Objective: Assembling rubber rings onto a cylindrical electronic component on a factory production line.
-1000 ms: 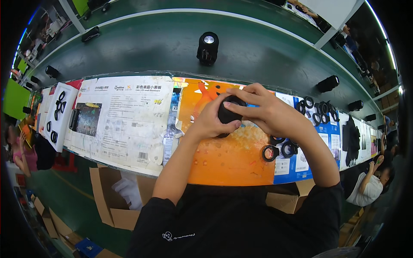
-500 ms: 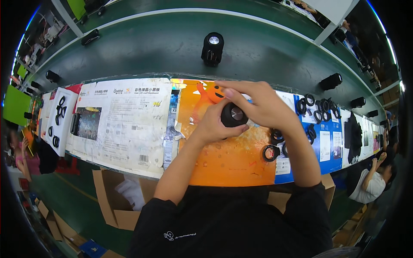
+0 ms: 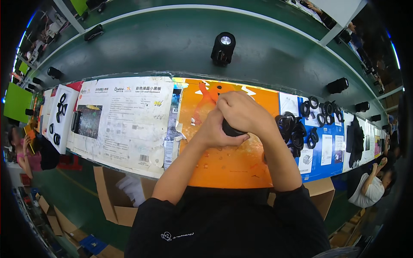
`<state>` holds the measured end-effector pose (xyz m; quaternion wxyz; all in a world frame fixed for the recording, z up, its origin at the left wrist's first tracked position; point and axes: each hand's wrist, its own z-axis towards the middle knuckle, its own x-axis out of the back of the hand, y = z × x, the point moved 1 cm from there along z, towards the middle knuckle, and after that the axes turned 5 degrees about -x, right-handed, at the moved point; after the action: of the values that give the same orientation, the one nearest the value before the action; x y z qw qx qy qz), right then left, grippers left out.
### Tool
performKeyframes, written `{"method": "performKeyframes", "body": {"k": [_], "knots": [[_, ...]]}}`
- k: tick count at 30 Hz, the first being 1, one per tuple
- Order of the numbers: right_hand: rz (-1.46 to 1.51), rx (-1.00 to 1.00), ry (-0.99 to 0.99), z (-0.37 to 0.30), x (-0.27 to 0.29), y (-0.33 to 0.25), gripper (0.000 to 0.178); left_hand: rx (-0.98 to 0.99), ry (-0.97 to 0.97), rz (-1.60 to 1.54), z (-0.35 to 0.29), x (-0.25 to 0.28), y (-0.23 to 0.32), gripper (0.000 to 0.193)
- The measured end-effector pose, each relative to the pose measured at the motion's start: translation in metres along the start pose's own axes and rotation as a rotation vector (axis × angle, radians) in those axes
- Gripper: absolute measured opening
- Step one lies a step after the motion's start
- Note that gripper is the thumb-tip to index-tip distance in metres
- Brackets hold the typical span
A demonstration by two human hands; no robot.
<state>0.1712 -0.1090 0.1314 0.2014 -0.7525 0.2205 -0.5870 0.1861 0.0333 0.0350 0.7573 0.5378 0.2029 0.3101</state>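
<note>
The left hand [image 3: 211,130] was curled around a black cylinder [image 3: 232,130], its thumb along the near side, while the right hand [image 3: 241,111] was closed over the top, hiding most of it. Both held the cylinder above an orange sheet [image 3: 223,172]. Black rings [image 3: 297,129] lay piled just beside the right forearm, on a blue sheet [image 3: 316,167]. Farther off, a black device [image 3: 223,53] with a shiny round end stood upright.

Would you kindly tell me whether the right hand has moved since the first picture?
Yes, the right hand has moved left, away from the blue sheet.
</note>
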Motion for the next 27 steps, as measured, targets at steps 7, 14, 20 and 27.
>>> {"method": "performKeyframes", "body": {"k": [7,14,20,27], "knots": [[-0.007,-0.018,0.066,-0.004,-0.006,0.005,0.039,-0.107,0.085,0.043,-0.003,-0.007,-0.001,0.048],[0.041,-0.034,0.111,-0.007,-0.003,0.006,0.039,-0.135,0.044,0.023,0.002,-0.009,-0.002,0.058],[0.398,0.029,0.258,-0.005,-0.007,0.019,0.044,-0.048,0.006,-0.066,0.010,0.001,-0.002,0.090],[0.945,0.090,0.439,-0.019,-0.062,0.063,0.039,0.064,0.198,-0.620,0.008,0.040,-0.045,0.076]]}}
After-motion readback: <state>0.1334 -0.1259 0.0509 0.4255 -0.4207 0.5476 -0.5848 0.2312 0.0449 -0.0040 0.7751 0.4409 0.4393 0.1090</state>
